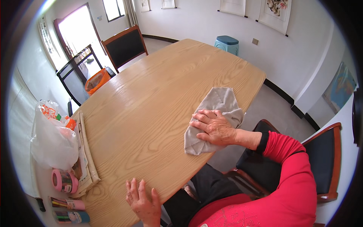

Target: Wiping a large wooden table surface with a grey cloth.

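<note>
Under the spread fingers of my right hand (212, 126) lies a grey cloth (219, 100), pressed flat with a few wrinkles on the wooden table (147, 99). The cloth is near the table's right edge, and one corner of it reaches that edge. My left hand (144, 200) rests on the tabletop near the front edge, fingers apart, with nothing in it.
Along the table's left side are a white plastic bag (55, 144), a stack of papers (88, 170), a pink container (64, 181) and pen holders (71, 217). Black-seated chairs (320, 164) stand around. An orange-lined bin (97, 81) and a blue stool (227, 44) are beyond.
</note>
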Tool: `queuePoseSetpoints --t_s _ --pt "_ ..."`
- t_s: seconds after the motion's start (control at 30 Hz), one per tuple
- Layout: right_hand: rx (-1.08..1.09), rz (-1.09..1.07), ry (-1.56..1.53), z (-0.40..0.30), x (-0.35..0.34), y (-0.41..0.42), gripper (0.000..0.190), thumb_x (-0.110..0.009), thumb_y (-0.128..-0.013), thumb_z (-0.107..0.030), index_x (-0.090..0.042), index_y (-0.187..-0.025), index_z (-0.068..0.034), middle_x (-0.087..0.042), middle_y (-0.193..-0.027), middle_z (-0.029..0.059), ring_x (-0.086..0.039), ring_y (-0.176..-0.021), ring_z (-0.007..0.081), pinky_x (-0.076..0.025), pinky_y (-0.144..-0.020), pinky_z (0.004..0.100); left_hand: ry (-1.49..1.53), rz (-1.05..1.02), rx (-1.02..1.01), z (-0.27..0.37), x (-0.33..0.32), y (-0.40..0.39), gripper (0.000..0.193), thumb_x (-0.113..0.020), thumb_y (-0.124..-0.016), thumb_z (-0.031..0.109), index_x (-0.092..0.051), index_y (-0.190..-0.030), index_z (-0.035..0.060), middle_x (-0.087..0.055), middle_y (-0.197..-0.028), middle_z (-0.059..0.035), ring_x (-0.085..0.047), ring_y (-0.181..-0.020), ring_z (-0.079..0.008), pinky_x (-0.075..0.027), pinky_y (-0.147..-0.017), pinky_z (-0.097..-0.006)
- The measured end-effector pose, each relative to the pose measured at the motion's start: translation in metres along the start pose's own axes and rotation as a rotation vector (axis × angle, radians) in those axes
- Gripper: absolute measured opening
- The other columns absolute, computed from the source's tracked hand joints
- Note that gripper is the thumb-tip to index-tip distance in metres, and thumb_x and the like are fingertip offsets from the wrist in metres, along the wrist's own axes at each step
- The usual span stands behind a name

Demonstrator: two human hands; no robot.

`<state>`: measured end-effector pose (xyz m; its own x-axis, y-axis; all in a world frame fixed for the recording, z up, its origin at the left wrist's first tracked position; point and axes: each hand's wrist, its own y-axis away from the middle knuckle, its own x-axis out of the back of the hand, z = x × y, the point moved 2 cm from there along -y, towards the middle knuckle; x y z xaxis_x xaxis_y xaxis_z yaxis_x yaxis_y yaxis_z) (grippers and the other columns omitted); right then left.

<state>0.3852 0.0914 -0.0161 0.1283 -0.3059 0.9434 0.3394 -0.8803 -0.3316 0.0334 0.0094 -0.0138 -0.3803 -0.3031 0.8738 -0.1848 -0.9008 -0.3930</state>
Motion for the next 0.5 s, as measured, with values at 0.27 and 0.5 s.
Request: queuePoseSetpoints --t_s 0.27,0.5 --pt "-0.394 -0.105 0.016 0.124 0.003 -0.025 0.053 -0.047 -0.098 -0.051 -0.053 -0.14 -0.02 -0.048 -0.149 0.0053 -0.038 -0.14 0.026 -0.027 -0.113 0.0503 0.015 0.033 0.027 0.003 0.003 0.0 0.039 -0.067 -0.085 0.017 -0.063 -0.12 0.0004 -0.052 -0.139 -0.0204 -0.041 -0.138 -0.0425 -0.033 -0.108 -0.0527" --pt "-0.316 0.005 0.16 0.061 -0.023 -0.027 0.051 -0.047 -0.098 -0.047 -0.054 -0.138 -0.016 -0.05 -0.146 0.0068 -0.041 -0.136 0.0269 -0.033 -0.107 0.0494 0.008 0.051 0.038 0.008 0.004 0.0 0.04 -0.066 -0.086 0.016 -0.062 -0.122 -0.0005 -0.052 -0.14 -0.0209 -0.04 -0.139 -0.0406 -0.033 -0.11 -0.0512"
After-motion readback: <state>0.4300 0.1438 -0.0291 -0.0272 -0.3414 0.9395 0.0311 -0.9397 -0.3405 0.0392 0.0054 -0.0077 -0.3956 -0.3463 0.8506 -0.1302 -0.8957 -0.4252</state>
